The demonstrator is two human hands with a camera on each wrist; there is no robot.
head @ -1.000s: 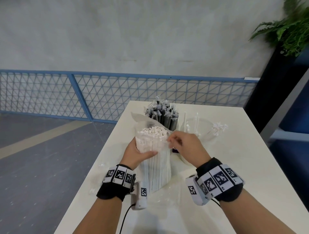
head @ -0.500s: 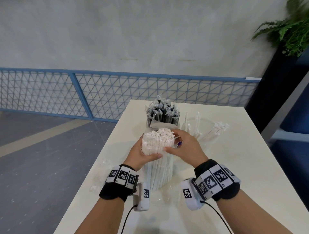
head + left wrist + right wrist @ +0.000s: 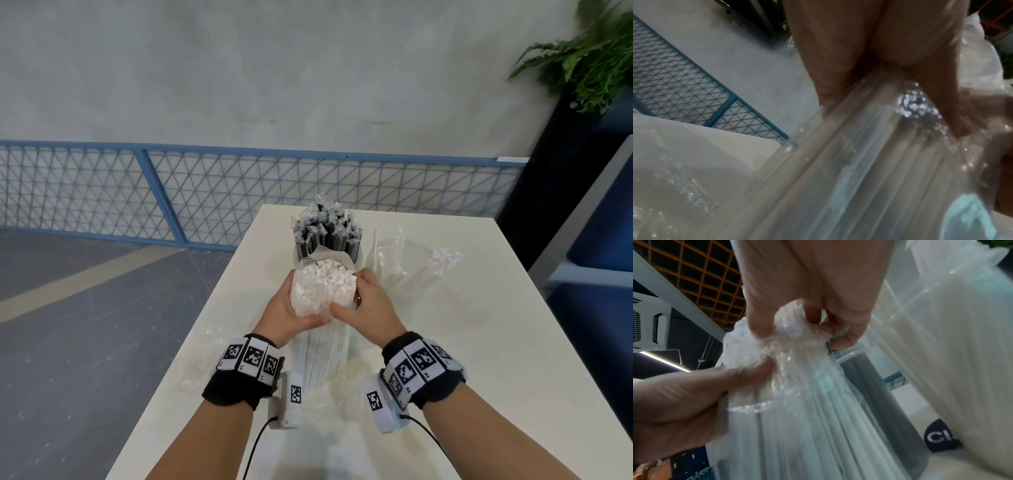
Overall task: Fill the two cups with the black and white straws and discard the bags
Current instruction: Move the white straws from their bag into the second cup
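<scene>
At the centre of the head view, the bundle of white straws (image 3: 322, 291) stands upright on the counter (image 3: 462, 342), still sleeved in its clear plastic bag (image 3: 318, 356). The left hand (image 3: 291, 308) and right hand (image 3: 368, 305) both curl around its top. It looks light but loose: thin, slick film over stiff, individually wrapped straws, likely to splay. Best gripped around the middle. Behind stands the cup of black straws (image 3: 327, 236).

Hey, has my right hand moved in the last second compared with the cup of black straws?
Yes. The right hand has come down from the bag's open top and now grips the white straw bundle, nearer than the black straws.
</scene>
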